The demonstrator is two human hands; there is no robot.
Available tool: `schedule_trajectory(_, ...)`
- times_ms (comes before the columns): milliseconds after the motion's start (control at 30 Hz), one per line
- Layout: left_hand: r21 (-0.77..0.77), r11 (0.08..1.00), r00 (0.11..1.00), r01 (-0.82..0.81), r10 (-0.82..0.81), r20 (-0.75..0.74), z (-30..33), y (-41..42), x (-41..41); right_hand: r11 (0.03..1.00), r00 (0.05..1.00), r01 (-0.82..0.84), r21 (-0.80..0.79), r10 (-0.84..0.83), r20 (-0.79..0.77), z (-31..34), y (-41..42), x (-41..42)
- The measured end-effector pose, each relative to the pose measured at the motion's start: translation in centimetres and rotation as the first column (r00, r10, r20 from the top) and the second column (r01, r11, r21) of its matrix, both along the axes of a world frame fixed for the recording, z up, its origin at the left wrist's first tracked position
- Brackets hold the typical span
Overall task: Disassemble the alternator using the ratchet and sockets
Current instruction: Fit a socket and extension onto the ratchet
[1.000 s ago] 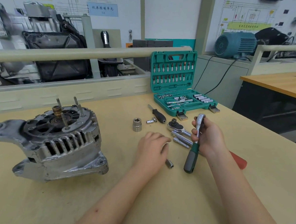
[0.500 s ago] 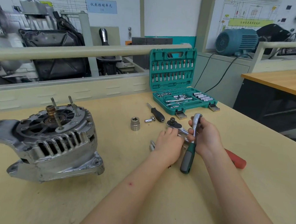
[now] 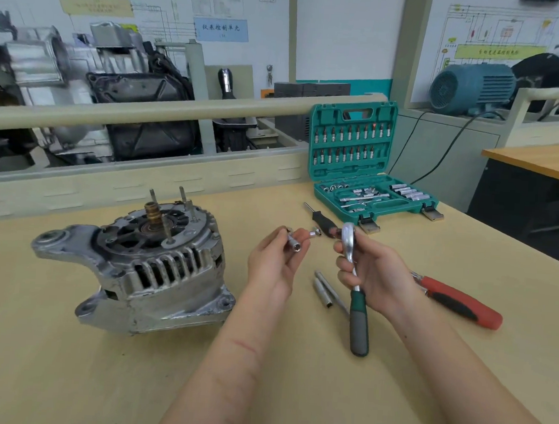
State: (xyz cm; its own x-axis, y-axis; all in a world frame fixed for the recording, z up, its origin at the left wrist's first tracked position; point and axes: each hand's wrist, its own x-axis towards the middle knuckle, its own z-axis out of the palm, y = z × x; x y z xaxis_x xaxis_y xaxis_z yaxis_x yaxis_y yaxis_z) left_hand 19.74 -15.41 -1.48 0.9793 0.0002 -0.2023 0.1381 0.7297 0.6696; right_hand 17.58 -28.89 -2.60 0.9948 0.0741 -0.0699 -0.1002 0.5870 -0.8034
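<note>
Above the middle of the surface (image 3: 292, 394) I hold both tools up. My left hand (image 3: 273, 261) pinches a small socket (image 3: 294, 242) between thumb and fingertips, its open end turned toward me. My right hand (image 3: 371, 273) has its grip wrapped round the metal neck of the ratchet (image 3: 354, 283), head up, and the green-black handle hangs down to the near side. The socket and the ratchet head are near each other but not touching.

The alternator (image 3: 135, 261) stands at the left, well apart from my hands. I judge the task is only at its beginning: the housing looks whole, the studs stand on top, and no removed part of it lies on the surface. What remains is to fit the socket on the ratchet, then to loosen the fasteners one by one.

Two long sockets (image 3: 324, 289) lie just left of the ratchet handle, a red-handled tool (image 3: 457, 300) lies right of my right hand, and the open green socket case (image 3: 370, 172) stands far right.

Some things I cannot tell: the size of the socket, the drive square of the ratchet, which faces away, and the jaws of the red-handled tool, hidden behind my wrist. The small pieces beyond my fingers are blurred.
</note>
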Motion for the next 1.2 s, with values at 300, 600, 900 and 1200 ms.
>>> schedule_trajectory(300, -0.006, 0.999, 0.999, -0.038, 0.038, -0.003, -0.1, -1.0, -0.8, 0.984, 0.994, -0.105, 0.145, 0.106, 0.002, -0.5, 1.9, -0.6)
schedule_trajectory(600, 0.05, 0.999, 0.999, 0.001, -0.003, 0.052, 0.5, -1.7, -2.0, 0.989, 0.999, -0.045, 0.139, 0.047, -0.008, -0.6, 1.8, -0.3)
schedule_trajectory(900, 0.471, 0.873, 0.99, -0.129, 0.083, 0.116, -0.6, -1.8, -1.8, 0.984, 0.993, -0.074, 0.159, 0.088, -0.084, -1.0, 1.6, -0.5)
schedule_trajectory(1200, 0.848, 0.512, 0.963, -0.136, -0.133, 0.234, -2.5, -0.8, -0.4, 0.992, 0.999, -0.036, 0.121, 0.039, -0.019, -0.8, -0.1, -0.2)
